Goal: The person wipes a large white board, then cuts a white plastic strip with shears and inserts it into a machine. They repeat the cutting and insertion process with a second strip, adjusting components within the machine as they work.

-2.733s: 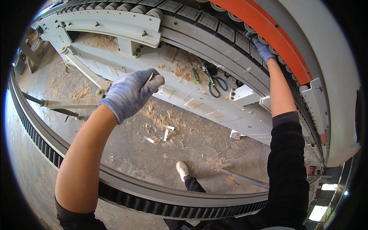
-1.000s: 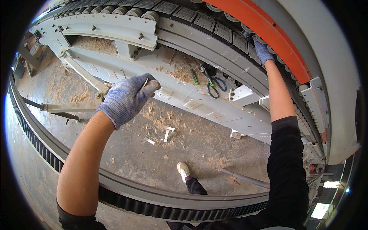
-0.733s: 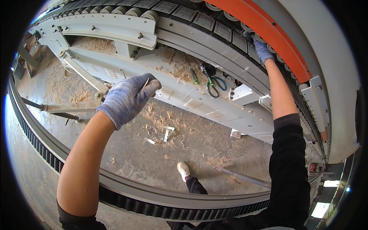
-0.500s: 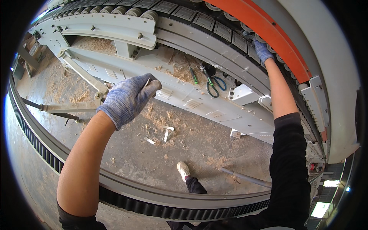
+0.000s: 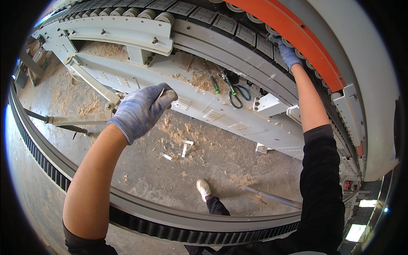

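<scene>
My left hand point(image 5: 141, 109), in a blue-grey knitted glove, is closed in front of the machine's side, above the floor. A thin pale sliver point(image 5: 161, 92) shows between its thumb and fingers; what it is I cannot make out. At the upper right my right hand point(image 5: 290, 56), gloved alike, reaches into the gap between the chain of dark track pads point(image 5: 246, 35) and the rollers point(image 5: 271, 29) under the orange guard point(image 5: 293, 29). Its fingertips are partly hidden there, so their grip does not show.
Scissors with blue-green handles point(image 5: 236, 97) and a green-handled screwdriver point(image 5: 214, 85) lie among wood shavings on the machine ledge. A curved rail with a black ribbed strip point(image 5: 170, 231) crosses near my body. Shavings, white scraps point(image 5: 185, 148) and a grey pipe point(image 5: 272, 196) are on the floor.
My right hand has shifted very slightly up and left along the track pads. The left hand stays nearly still, closed as before.
</scene>
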The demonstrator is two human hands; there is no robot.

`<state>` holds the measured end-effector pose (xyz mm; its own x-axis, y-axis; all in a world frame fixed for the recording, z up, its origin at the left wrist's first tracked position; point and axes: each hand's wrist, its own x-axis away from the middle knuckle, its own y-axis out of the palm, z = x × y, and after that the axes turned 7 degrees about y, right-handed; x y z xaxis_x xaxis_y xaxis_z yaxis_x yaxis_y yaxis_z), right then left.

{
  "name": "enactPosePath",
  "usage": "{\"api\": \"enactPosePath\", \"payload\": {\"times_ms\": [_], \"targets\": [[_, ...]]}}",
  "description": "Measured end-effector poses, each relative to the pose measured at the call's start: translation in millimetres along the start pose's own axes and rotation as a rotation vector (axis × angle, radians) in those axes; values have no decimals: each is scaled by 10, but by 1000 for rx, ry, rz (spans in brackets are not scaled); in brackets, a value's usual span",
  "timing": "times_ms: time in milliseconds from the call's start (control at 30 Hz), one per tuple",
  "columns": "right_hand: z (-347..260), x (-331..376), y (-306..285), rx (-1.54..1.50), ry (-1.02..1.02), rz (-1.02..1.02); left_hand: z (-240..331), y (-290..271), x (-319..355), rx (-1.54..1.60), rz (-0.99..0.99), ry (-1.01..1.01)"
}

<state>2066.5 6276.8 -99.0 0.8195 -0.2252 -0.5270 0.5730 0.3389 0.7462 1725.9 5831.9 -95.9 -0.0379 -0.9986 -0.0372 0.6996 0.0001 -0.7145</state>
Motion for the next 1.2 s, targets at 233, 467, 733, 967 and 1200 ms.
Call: {"api": "enactPosePath", "payload": {"times_ms": [233,467,733,967,1200], "targets": [[164,-8,-39,257,115,2,28,-9,0,-7,-4,-21],[-161,59,92,165,-133,192,63,7,-11,-15,-10,-12],[-193,-38,-14,-1525,188,-341,86,30,-12,10,-32,-28],[-177,-39,42,-2339,347,-670,24,12,-11,13,-16,-26],[57,-52,-36,-2416,399,-617,-10,-17,4,62,14,-62]]}}
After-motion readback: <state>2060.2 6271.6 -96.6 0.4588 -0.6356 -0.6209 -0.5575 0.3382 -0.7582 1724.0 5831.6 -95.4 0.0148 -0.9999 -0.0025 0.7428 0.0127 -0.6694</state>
